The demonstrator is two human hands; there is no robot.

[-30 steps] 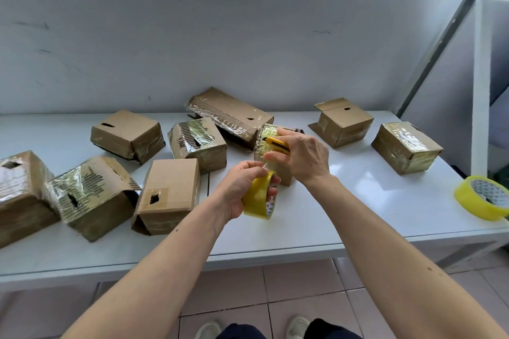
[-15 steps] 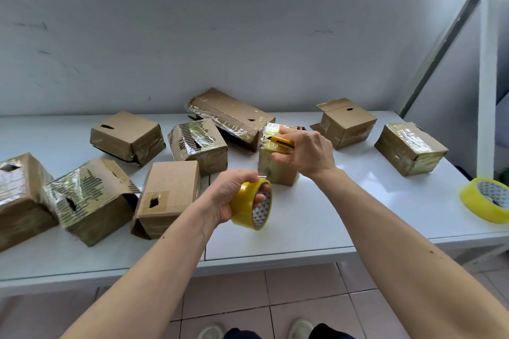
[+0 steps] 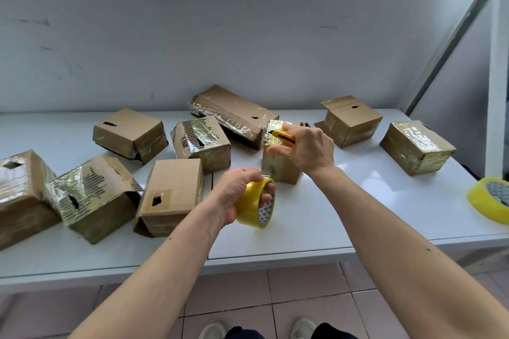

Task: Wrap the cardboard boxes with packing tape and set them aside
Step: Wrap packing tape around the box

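Taping: the left hand (image 3: pixel 234 195) is gripping the yellow tape roll (image 3: pixel 254 203).
Steadying: the right hand (image 3: pixel 308 150) is holding a yellow utility knife (image 3: pixel 283 137) against the small upright box (image 3: pixel 278 165).
Handling: the box is looking light and tippy; hold its top.

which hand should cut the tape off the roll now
Right. The right hand already grips the yellow utility knife against the box, while the left hand holds the tape roll, keeping the strip taut.

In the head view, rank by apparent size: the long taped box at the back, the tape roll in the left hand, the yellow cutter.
1. Long taped box
2. Tape roll, though nearer the camera
3. Yellow cutter, partly hidden by the right hand
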